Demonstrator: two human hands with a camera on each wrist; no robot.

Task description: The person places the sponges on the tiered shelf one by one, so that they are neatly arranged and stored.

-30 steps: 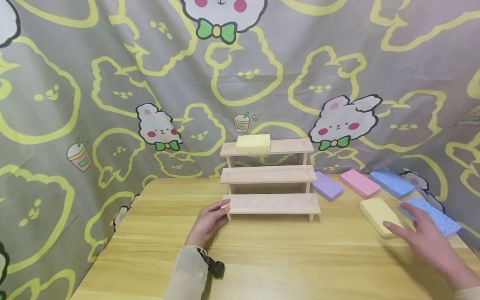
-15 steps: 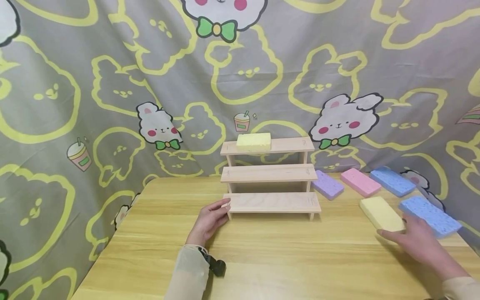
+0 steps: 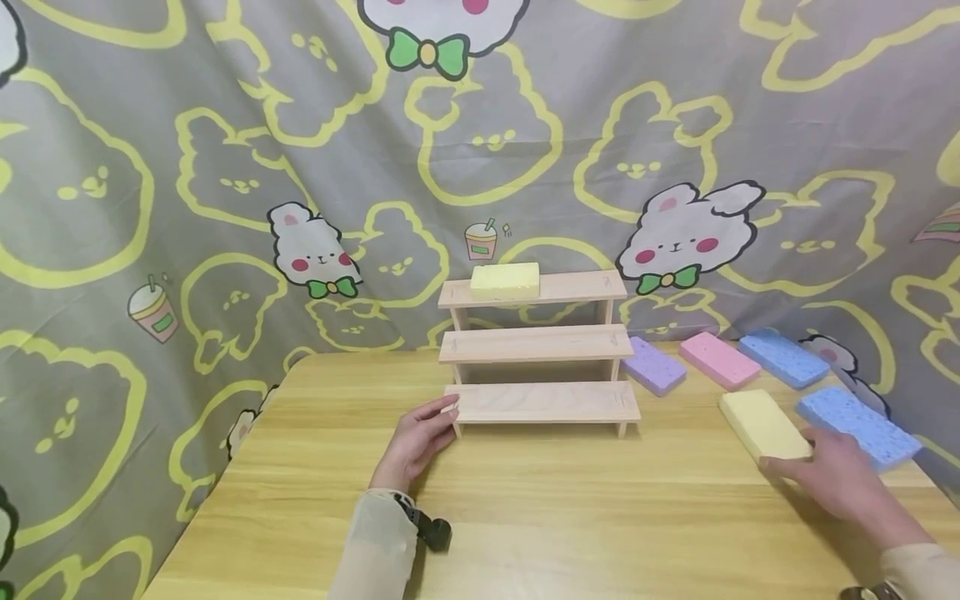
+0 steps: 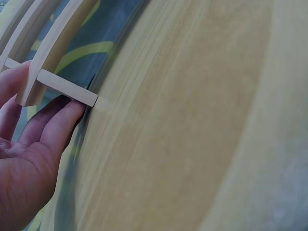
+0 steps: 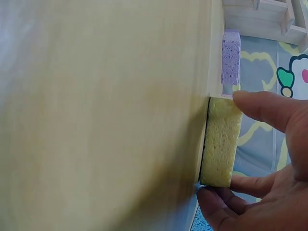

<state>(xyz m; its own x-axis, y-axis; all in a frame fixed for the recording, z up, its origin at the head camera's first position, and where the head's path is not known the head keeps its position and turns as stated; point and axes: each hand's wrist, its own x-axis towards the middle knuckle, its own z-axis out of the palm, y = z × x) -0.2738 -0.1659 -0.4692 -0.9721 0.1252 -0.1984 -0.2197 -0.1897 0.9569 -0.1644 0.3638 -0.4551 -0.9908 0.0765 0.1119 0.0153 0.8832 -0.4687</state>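
Closing on the yellow sponge [image 3: 763, 424], right hand [image 3: 832, 481] now pinches its near end; left hand [image 3: 417, 440], fingers relaxed, steadies the stepped shelf [image 3: 538, 350].

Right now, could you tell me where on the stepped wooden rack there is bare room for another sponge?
The middle step and bottom step of the wooden rack are bare. The top step is free right of the yellow sponge on the rack. The left hand touches the bottom step's left end. It is crowded at the table's right, where the right hand grips another yellow sponge.
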